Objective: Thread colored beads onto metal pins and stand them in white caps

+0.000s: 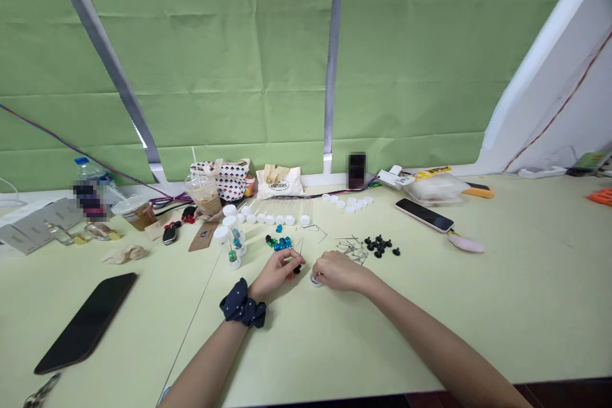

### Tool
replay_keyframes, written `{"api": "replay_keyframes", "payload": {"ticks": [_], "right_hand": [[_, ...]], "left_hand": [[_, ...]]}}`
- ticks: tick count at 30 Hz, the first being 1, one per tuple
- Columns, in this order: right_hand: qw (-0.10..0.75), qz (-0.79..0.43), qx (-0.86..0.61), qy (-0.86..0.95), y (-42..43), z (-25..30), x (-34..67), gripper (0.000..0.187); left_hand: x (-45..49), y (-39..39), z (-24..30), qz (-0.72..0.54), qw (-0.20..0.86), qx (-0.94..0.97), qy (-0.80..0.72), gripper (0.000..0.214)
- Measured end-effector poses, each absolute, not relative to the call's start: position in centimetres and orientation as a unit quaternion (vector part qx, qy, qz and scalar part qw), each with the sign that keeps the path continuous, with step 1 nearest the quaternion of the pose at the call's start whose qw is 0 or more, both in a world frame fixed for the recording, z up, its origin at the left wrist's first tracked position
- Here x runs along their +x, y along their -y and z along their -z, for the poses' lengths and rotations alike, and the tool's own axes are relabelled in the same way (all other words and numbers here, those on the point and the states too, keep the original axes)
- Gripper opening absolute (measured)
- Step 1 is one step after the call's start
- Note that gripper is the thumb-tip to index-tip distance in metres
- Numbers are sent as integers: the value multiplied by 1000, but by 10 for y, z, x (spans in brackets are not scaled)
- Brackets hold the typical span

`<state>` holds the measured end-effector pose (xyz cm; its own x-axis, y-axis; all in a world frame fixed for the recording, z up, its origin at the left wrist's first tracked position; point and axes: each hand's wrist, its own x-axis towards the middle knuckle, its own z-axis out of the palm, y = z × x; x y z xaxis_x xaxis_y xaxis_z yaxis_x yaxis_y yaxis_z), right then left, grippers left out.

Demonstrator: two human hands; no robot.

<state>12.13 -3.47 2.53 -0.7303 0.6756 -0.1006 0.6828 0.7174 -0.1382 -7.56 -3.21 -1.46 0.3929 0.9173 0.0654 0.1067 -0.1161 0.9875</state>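
Note:
My left hand (pixel 276 271) pinches a small black piece (pixel 297 269) with a thin metal wire (pixel 301 244) standing up from it. Close by, my right hand (pixel 340 270) has its fingertips closed on a small white round piece (pixel 315 282) at the table top. Blue beads (pixel 283 243) lie just beyond my left hand. Past my right hand is a loose heap of thin metal wires (pixel 352 248), and black stemmed discs (pixel 379 245) lie to its right. Left of my hands stand clear tubes with white caps (pixel 221 234), some holding a coloured bead (pixel 232 255).
White caps (pixel 351 204) and a row of capped clear tubes (pixel 270 219) lie farther back. Drink cups (pixel 205 194) stand at the back left. One phone (pixel 88 322) lies at left, another phone (pixel 424 215) at right. Green blinds (pixel 239 64) rise behind the table.

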Motion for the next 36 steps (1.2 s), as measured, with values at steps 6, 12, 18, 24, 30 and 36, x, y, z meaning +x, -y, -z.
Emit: {"api": "replay_keyframes", "payload": {"ticks": [6,12,18,24,30,36], "right_hand": [[24,62,364,-929,35,-25,121,22],[30,52,366,-929,35,-25,121,22],[37,44,365,-929,34,-19,121,22],[42,46,365,-929,35,-21,120,23],[33,32,358,-933,37,-22,120,23],[60,14,354,-933,38,-24,118,25]], "left_hand": [[-76,31,17,-378,530,648,-395,37],[-76,31,17,-376,529,649,-398,36],[-76,31,17,-377,531,648,-396,37],[-77,31,18,-377,529,649,-397,38],[-76,31,16,-376,526,652,-395,37],[-76,32,14,-376,528,650,-396,38]]}}
